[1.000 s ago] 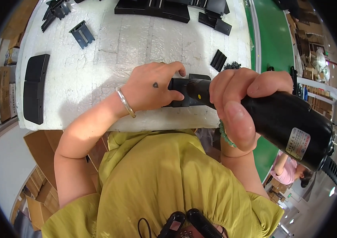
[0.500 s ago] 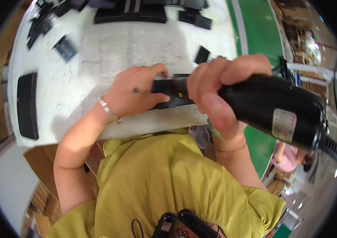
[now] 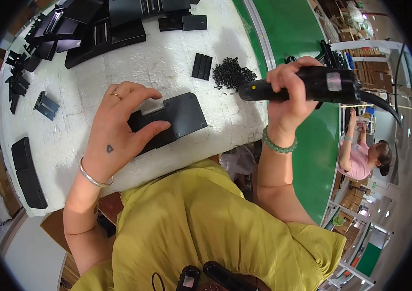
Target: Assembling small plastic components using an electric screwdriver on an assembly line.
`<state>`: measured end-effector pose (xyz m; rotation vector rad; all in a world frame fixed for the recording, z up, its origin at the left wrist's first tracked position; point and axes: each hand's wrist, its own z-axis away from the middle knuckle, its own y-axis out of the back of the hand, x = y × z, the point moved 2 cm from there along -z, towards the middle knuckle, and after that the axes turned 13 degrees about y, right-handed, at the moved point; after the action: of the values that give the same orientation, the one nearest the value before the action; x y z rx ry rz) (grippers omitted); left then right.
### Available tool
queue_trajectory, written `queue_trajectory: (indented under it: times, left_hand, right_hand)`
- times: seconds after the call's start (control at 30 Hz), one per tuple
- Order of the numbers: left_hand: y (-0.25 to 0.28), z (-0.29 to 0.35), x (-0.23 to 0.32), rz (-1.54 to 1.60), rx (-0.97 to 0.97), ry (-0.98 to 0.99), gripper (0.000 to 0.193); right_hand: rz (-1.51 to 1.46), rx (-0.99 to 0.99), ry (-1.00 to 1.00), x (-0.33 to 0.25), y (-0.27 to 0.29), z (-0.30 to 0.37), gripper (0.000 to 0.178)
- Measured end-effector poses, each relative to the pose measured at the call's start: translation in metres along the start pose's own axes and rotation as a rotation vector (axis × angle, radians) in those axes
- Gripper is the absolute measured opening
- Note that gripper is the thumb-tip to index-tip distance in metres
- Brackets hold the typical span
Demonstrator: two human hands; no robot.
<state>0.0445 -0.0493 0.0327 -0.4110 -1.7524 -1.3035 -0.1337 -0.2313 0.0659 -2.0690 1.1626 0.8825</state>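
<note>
My left hand (image 3: 116, 128) is curled round the left end of a flat black panel (image 3: 186, 116) near the table's front edge. Its thumb lies across the panel, and the index finger arches past the far side. The palm hides the panel's left end. My right hand (image 3: 290, 89) is wrapped round a black corded electric screwdriver (image 3: 324, 82), held above the table's right side. The driver's nose points left, beside a pile of small black screws (image 3: 234, 73); its bit cannot be made out.
Black panels (image 3: 128, 31) are heaped at the far left. A small ribbed black piece (image 3: 201, 66) lies by the screws. On the left are a grey-blue bracket (image 3: 47, 105) and a long black part (image 3: 29, 172). Beyond the green surface (image 3: 307, 179) sits a person (image 3: 361, 155) in pink.
The screwdriver in my right hand has moved away from the panel to the right, toward the screw pile. My left hand stays at the panel. The view has shifted.
</note>
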Motion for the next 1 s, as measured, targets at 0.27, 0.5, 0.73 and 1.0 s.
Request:
queue_trajectory:
  times: [0.27,0.5,0.73,1.0]
  left_hand:
    - [-0.032,-0.021,0.024,-0.152,0.026,-0.261,0.029]
    - [-0.056,-0.037,0.038,-0.149,0.044,-0.532,0.019]
    - [-0.042,-0.026,0.032,0.212,-0.106,-0.362,0.013]
    - [-0.027,-0.006,0.02,0.183,-0.072,-0.304,0.043]
  right_hand:
    - [-0.298,-0.055,0.08,-0.024,0.0,-0.002,0.033]
    - [-0.446,-0.291,0.146,-0.069,-0.013,-0.003,0.035]
    - [-0.451,-0.446,0.222,-0.084,-0.022,0.004,0.03]
    - [-0.46,-0.646,0.238,-0.075,-0.044,0.019,0.038]
